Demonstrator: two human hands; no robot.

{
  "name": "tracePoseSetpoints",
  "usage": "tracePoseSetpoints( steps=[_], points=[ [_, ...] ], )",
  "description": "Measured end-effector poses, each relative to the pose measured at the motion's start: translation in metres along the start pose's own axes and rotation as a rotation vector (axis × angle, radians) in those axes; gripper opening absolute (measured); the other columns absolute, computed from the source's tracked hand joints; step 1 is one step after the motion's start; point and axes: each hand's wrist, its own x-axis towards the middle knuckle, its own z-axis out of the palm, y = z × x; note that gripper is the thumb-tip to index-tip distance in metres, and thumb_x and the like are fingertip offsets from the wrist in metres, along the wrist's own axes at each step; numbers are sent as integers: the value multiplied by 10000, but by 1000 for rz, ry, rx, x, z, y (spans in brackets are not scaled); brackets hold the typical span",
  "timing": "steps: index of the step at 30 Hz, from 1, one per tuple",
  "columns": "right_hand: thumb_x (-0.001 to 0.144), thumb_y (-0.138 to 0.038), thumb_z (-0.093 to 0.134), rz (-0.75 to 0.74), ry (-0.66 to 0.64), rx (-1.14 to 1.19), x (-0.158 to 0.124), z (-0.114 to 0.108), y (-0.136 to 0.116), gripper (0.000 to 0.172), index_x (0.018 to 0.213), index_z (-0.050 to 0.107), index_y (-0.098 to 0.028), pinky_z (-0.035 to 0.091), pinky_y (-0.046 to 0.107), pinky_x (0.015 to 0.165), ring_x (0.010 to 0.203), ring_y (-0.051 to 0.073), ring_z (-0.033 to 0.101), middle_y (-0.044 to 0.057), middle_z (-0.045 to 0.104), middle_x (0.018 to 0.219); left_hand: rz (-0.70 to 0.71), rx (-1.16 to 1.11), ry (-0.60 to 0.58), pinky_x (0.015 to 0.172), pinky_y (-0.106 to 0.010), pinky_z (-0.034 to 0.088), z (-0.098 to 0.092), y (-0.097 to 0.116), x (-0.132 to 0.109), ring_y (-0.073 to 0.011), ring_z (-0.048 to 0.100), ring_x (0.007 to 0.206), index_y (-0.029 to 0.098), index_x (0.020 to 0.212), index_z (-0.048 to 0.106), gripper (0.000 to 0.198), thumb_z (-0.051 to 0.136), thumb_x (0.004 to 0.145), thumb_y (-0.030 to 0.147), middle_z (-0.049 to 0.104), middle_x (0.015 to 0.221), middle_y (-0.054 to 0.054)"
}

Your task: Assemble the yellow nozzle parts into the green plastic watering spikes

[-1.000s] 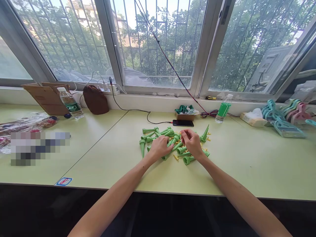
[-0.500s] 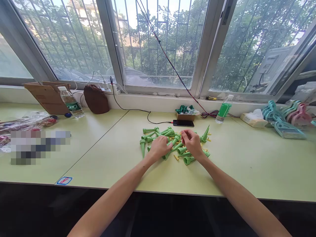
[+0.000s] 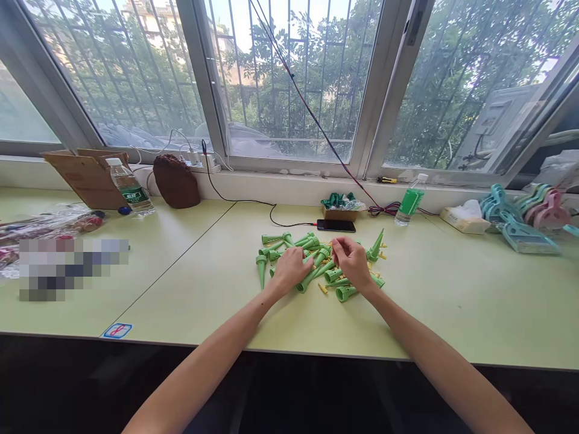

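Observation:
A pile of green cone-shaped plastic spikes (image 3: 312, 280) with capped, hollow wide ends lies on the table, mixed with small yellow T-shaped pieces (image 3: 322, 289). At the left of the pile, my left hand (image 3: 292, 268) is closed around a green spike, its back toward me and most of its fingers hidden. Just to its right, my right hand (image 3: 351, 258) is closed in a pinch, thumb and index fingertips together. A speck of yellow shows by those fingertips, but what they hold is too small to make out. One green spike (image 3: 375, 246) points upward beyond my right hand.
Behind the pile lie a black phone (image 3: 336, 225) on a cable and a small box (image 3: 342, 213) of green material. A green-labelled bottle (image 3: 411, 200), tissue pack (image 3: 465, 217) and plastic clips (image 3: 520, 220) stand right. Another bottle (image 3: 131, 188) and a cardboard box (image 3: 85, 178) stand left.
My left hand has shifted slightly left and its thumb has moved a little. The right hand keeps its pinch in nearly the same place.

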Motion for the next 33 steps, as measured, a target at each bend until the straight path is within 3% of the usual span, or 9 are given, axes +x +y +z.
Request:
tracePoseSetpoints(
  steps=[7, 11, 14, 18, 21, 33],
  points=[
    [899, -532, 519, 6, 5, 22, 0, 0, 1, 346, 853, 591, -196, 429, 253, 476, 512, 139, 540, 9, 585, 644, -21, -161, 86, 646, -310, 403, -2, -1, 2, -231, 608, 766, 166, 849, 568, 287, 475, 902, 432, 656, 782, -91],
    [892, -551, 519, 3, 12, 17, 0, 0, 2, 363, 857, 597, -199, 430, 255, 471, 506, 141, 539, 8, 586, 635, -45, -386, 103, 663, -293, 422, -5, 0, 5, -199, 618, 738, 170, 943, 570, 261, 484, 908, 414, 669, 787, -70],
    [886, -562, 519, 5, 15, 24, 1, 0, 2, 374, 856, 595, -197, 434, 257, 475, 509, 143, 536, 10, 586, 637, -66, -656, 70, 613, -262, 431, -7, 0, 8, -160, 602, 666, 172, 952, 578, 288, 477, 910, 439, 660, 762, -44],
    [885, -561, 517, 9, 12, 20, 1, 0, 3, 371, 856, 594, -200, 435, 258, 479, 519, 148, 542, 16, 594, 647, -160, -970, -16, 423, -218, 313, -7, 1, 10, -79, 446, 468, 181, 847, 538, 296, 455, 914, 457, 564, 723, 0],
    [891, -544, 518, 5, 8, 24, 0, 0, 4, 354, 856, 595, -201, 433, 257, 480, 524, 147, 542, 16, 591, 649, -195, -1140, -70, 375, -199, 297, -6, 2, 9, -57, 430, 458, 185, 805, 482, 260, 495, 900, 426, 505, 748, 14],
    [902, -489, 529, -7, 9, 33, 0, 1, 4, 301, 855, 597, -200, 430, 255, 485, 511, 137, 518, 1, 573, 632, -152, -1107, -20, 357, -200, 339, -4, 2, 8, -71, 469, 443, 192, 783, 457, 290, 515, 902, 450, 427, 651, 38]
  ],
)
